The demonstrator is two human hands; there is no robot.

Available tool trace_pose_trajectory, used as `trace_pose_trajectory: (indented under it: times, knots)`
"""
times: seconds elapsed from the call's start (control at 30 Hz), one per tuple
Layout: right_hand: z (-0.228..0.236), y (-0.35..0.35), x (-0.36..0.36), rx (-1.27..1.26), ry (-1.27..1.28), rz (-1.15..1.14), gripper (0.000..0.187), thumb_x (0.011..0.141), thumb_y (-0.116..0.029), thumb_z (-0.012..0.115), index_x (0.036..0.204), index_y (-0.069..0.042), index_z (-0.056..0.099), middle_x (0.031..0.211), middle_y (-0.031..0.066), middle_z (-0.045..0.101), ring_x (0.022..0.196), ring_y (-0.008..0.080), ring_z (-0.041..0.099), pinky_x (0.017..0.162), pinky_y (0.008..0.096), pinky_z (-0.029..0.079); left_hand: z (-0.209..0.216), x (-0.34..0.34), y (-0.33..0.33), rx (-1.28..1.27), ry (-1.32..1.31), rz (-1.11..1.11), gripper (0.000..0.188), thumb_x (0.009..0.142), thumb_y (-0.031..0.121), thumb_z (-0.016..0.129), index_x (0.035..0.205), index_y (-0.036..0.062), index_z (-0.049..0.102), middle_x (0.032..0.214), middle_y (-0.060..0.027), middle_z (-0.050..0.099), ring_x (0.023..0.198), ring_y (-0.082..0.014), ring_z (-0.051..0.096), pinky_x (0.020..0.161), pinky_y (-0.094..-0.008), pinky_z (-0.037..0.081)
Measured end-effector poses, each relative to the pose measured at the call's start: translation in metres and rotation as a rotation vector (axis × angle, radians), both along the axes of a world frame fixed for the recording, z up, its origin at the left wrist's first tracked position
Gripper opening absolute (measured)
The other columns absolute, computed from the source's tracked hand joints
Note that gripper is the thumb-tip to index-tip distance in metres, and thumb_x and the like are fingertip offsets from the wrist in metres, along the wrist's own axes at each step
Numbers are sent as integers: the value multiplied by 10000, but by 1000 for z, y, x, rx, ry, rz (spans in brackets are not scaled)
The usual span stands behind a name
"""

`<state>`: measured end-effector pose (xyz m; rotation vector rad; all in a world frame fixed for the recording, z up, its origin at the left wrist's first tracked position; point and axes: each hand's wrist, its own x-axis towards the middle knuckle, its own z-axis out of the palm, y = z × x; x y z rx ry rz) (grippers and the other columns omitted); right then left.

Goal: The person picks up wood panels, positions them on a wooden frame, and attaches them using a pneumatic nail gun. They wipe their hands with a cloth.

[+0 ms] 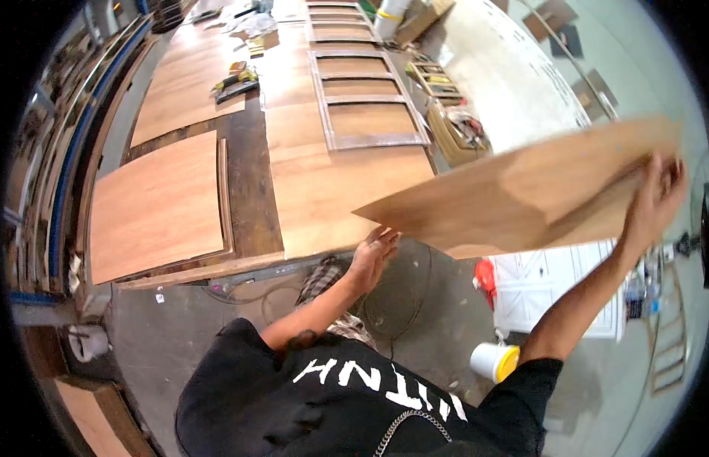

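A thin plywood sheet [514, 190] is held up off the table at a tilt, its pointed left corner over the table's near right end. My right hand [657, 190] is closed on the sheet's right edge. My left hand [373, 259] is at the sheet's lower edge near the left corner, fingers bent against it; part of its grip is hidden. Beneath and beyond lies a large plywood panel [308, 198] on the workbench. Farther along that panel rests a wooden frame [377, 140] with crossbars.
A smaller stack of plywood panels [160, 206] lies at the table's left. Yellow-and-black tools [236, 84] sit farther back. On the floor to the right are a white bucket with a yellow rim [493, 362] and white panelled doors [556, 286]. Racked boards [72, 145] line the left side.
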<state>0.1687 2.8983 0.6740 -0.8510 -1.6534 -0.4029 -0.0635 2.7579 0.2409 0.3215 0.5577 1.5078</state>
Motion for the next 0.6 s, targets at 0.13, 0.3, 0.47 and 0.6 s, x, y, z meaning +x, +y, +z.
trace_pose_trajectory:
  times: [0.13,0.3,0.47,0.6]
  knots:
    - [1,144,-157,273,-371,-22,560,931,-372,627,1314,24,531,1308,240,549,1234,353,508,1060,383,368,-15,-20,58,10,-65,130,780,890,492,615,1469,72,303,1514,-193,338,1418,-351,292,1152,-491,242]
    - [-35,304,-326,242,-599,237,549,901,-419,616,1319,-70,550,1219,216,598,1091,386,584,956,437,445,-37,-20,126,10,-273,265,627,929,462,585,1407,98,410,1476,-172,402,1389,-338,350,1147,-497,256]
    - [-105,415,-442,-123,-696,314,615,883,-559,573,1360,-173,537,1245,207,578,1098,374,599,944,476,447,-22,-40,174,-73,-349,281,550,965,392,523,1397,71,411,1449,-173,431,1377,-340,362,1154,-487,252]
    - [-162,469,-517,-179,-835,292,490,919,-488,529,1330,-221,517,1230,179,596,1146,371,573,971,613,372,-20,-62,213,-162,-384,423,425,983,338,461,1305,65,503,1418,-151,468,1383,-322,355,1146,-467,249]
